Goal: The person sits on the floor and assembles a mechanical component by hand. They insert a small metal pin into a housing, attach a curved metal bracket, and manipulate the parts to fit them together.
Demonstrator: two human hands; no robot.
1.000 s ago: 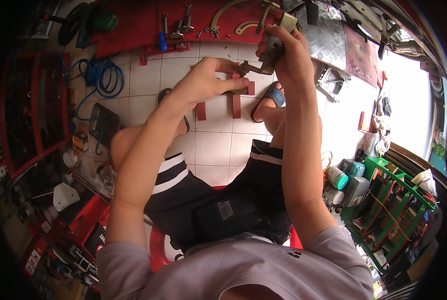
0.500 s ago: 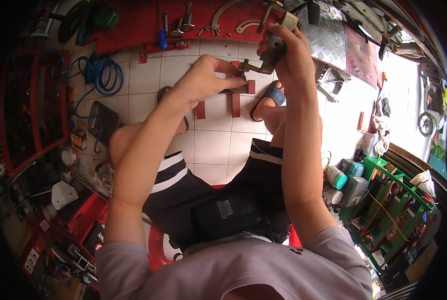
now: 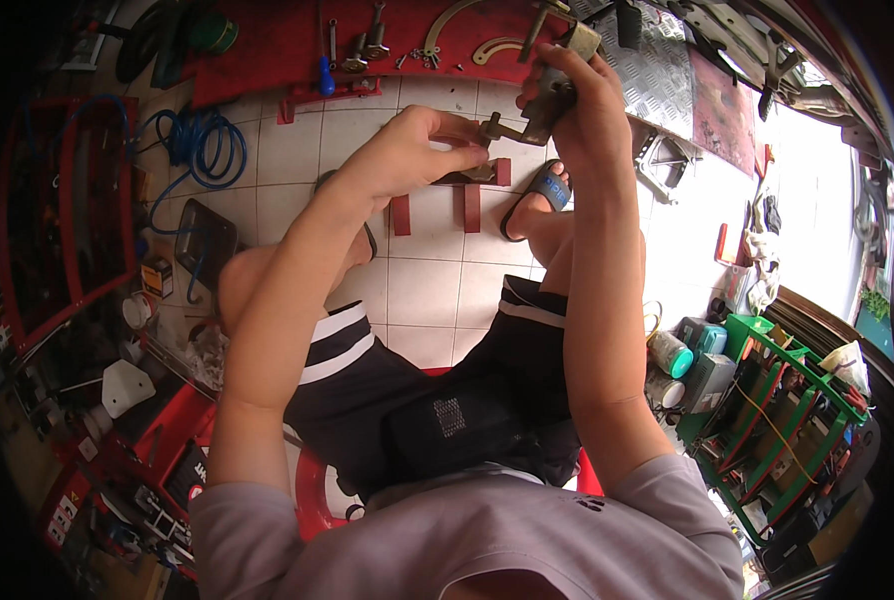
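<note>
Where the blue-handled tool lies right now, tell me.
In the head view, the blue-handled tool lies upper left of centre on the red work surface, just left of the wrench.

One held metal assembly (image 3: 545, 106), two sandals (image 3: 549, 188)

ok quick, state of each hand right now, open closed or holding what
Left hand: partly curled at the near end of the metal bracket; whether it grips cannot be told.
Right hand: closed, holding the metal bracket.
</note>
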